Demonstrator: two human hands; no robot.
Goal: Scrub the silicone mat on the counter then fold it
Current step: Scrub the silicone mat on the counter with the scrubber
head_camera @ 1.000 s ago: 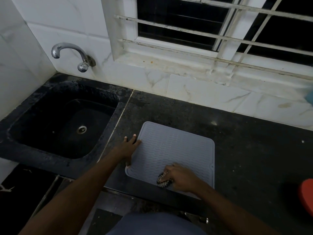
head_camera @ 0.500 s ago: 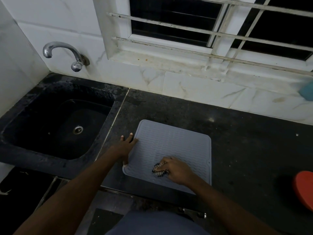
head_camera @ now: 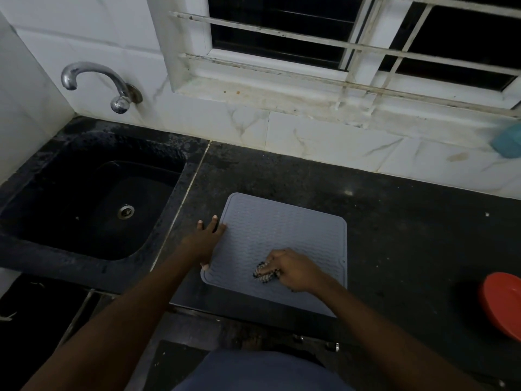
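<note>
The right hand (head_camera: pixel 296 270), its grip closed on a striped scrubber (head_camera: pixel 263 273), has worked slightly inward across the grey silicone mat (head_camera: pixel 282 235) lying flat on the dark surface (head_camera: pixel 394 235), while the left hand (head_camera: pixel 207 241) stays spread open, pinning its left edge, so scrubbing continues and folding waits.

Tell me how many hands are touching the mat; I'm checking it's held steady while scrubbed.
2. The left hand presses flat on the mat's left edge. The right hand holds a striped scrubber against the mat's near half. Neither looks hidden.
</note>
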